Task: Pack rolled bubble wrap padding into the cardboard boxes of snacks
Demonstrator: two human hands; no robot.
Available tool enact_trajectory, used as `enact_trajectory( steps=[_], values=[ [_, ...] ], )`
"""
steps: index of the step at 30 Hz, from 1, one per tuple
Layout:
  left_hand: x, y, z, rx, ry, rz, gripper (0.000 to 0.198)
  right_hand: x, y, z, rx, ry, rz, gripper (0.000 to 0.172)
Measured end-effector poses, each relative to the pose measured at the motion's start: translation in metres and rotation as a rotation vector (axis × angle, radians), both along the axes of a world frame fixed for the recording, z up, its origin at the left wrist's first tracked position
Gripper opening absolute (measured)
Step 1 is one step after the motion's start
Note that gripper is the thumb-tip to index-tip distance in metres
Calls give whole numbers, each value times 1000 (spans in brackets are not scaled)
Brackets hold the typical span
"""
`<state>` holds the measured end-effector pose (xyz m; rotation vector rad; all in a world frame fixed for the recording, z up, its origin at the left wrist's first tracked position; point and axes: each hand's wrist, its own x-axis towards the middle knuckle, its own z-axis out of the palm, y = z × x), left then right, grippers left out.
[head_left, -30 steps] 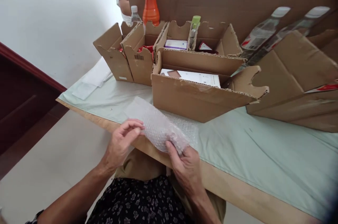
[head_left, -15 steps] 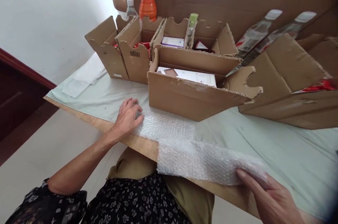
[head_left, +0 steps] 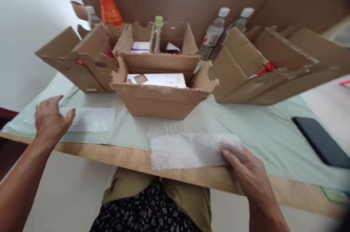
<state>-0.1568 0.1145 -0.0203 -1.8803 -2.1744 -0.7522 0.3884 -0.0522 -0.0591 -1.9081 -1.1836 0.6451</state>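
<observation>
My right hand lies on the right end of a bubble wrap sheet, fingers flat, pressing it onto the table's front edge. A second bubble wrap sheet lies flat at the left. My left hand hovers at that sheet's left end with fingers spread and nothing in it. Behind both sheets stands an open cardboard box with a white carton inside.
Several open cardboard boxes stand along the back with an orange bottle, a green-capped bottle and two water bottles. A larger box sits right. A black phone lies far right. Another person's hand shows at the back left.
My right hand drew one bubble wrap sheet to the right and laid it flat on the table. My left hand lifted off the other sheet. The camera swung to the right.
</observation>
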Motion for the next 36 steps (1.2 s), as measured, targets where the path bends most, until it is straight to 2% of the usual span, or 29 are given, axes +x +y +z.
enact_trajectory(
  steps=[1,2,4,6,8,9,12,14,17,19,21,23,26,29,31,33,36],
  values=[
    [18,-10,-4,25,14,-66,54,0,-2,2,-29,-30,-16,39],
    [41,-25,-8,82,24,-201,52,0,-3,3,-52,-48,-37,40],
    [93,-63,-15,59,17,-623,44,1,-7,4,-71,-64,-78,48],
    [143,-98,-19,-59,-5,-958,44,2,-9,5,-67,-109,-89,57],
    [182,-118,-24,-156,-14,-1151,43,0,-11,5,-73,-199,-80,59],
    [194,-122,-27,-174,-14,-1194,38,-2,-12,5,-83,-246,-77,60],
    [206,-112,-35,-159,5,-1203,22,-11,-21,6,-116,-311,-69,66],
    [200,-100,-36,-128,28,-1189,24,-16,-32,6,-123,-309,-32,68],
    [184,-89,-29,-109,59,-1178,30,-18,-51,7,-142,-314,20,63],
    [176,-91,-20,-135,52,-1155,34,-13,-62,10,-137,-366,-2,55],
    [173,-98,-11,-179,20,-1129,39,-11,-67,14,-51,-455,-34,43],
    [177,-108,-6,-206,-14,-1121,45,-17,-64,20,113,-551,-3,32],
    [192,-117,-12,-199,3,-1152,49,-45,-45,21,320,-637,172,32],
    [203,-112,-31,-248,89,-1178,52,-72,-28,9,279,-680,429,37],
    [200,-104,-42,-308,120,-1190,53,-71,-30,-4,200,-699,521,36],
    [193,-98,-47,-362,119,-1218,56,-55,-44,-15,182,-700,462,37],
    [183,-97,-41,-393,57,-1258,59,-22,-73,-18,232,-656,241,30]
  ],
)
